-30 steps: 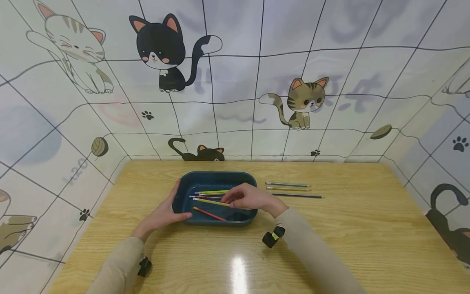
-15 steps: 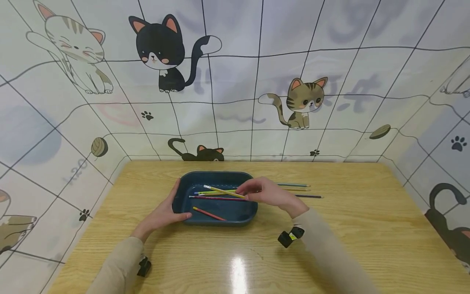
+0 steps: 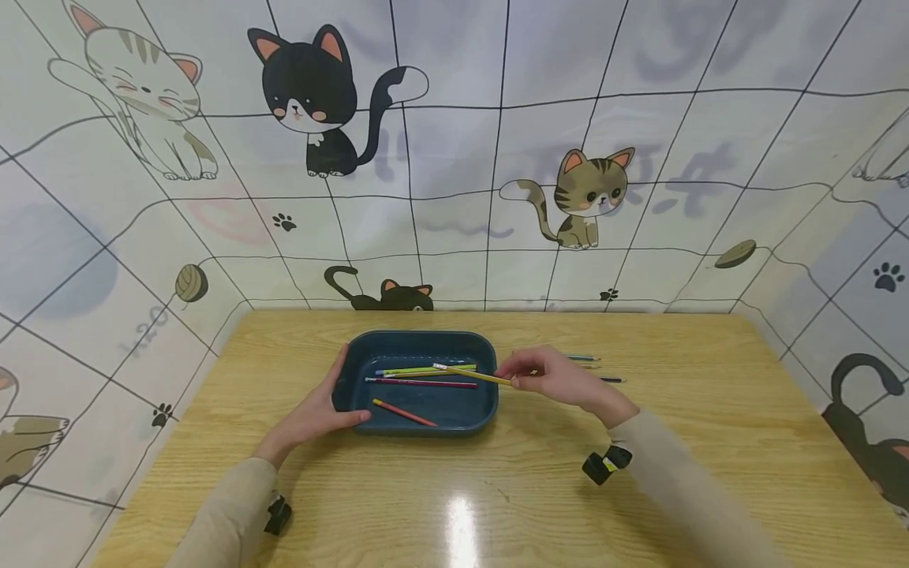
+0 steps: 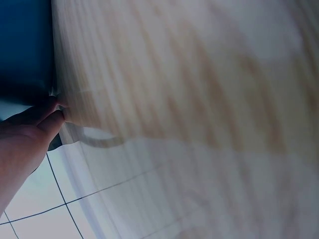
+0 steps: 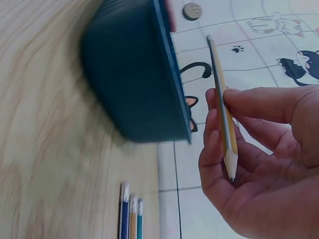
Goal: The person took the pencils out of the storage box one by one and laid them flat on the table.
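My right hand pinches a yellow pencil between thumb and fingers, just past the right rim of a dark blue plastic box. The pencil's white-tipped end still overlaps the box in the head view. In the right wrist view its sharpened tip points down toward the palm. My left hand grips the box's left end, thumb at the front rim and fingers along the outer side. Inside the box lie a red pencil, a dark red pencil, a green pencil and another yellowish one.
Right of the box, three pencils lie side by side on the wooden table, partly behind my right hand; a dark blue pencil is nearest the front. A cat-patterned sheet encloses the table at the back and sides.
My right hand has lifted the yellow pencil from the box and carried it right, over the right rim. My left hand and the box have stayed in place.
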### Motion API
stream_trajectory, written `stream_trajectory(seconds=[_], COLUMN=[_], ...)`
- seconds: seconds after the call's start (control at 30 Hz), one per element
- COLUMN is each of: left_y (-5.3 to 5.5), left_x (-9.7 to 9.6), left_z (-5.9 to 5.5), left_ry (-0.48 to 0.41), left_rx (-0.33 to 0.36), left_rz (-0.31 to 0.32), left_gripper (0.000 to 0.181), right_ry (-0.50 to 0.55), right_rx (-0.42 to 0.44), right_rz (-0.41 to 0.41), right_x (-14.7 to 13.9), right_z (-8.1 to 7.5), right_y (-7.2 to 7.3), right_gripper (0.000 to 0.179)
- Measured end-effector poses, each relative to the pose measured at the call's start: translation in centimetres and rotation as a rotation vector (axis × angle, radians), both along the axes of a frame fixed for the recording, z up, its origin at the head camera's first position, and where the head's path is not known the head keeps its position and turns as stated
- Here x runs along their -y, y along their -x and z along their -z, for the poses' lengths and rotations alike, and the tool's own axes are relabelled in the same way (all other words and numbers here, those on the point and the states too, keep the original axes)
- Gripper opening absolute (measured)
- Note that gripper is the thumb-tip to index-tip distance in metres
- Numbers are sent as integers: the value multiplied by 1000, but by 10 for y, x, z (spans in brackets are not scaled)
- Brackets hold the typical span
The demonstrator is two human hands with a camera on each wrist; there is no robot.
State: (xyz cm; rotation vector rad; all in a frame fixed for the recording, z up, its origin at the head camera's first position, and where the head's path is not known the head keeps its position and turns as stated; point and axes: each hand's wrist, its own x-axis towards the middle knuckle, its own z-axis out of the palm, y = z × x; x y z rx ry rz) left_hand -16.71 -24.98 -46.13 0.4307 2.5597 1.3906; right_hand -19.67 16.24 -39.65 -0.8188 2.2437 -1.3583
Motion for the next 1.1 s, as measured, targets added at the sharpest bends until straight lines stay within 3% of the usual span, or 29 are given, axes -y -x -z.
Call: stream_trajectory(seconds=[0.63,1.1], left_y=[-1,2], left_x=[0,0], left_z=[-3,0], left_ry=[-4,-7], left_rx=[7,7], left_rz=[1,-1], left_gripper=[116,116], right_ry=[-101,-98], right_rx=[-124,-175], right_rz=[95,181], right_x=[-48,-78], right_z=[22,38], right_y=[-11,-13], right_gripper=[19,19])
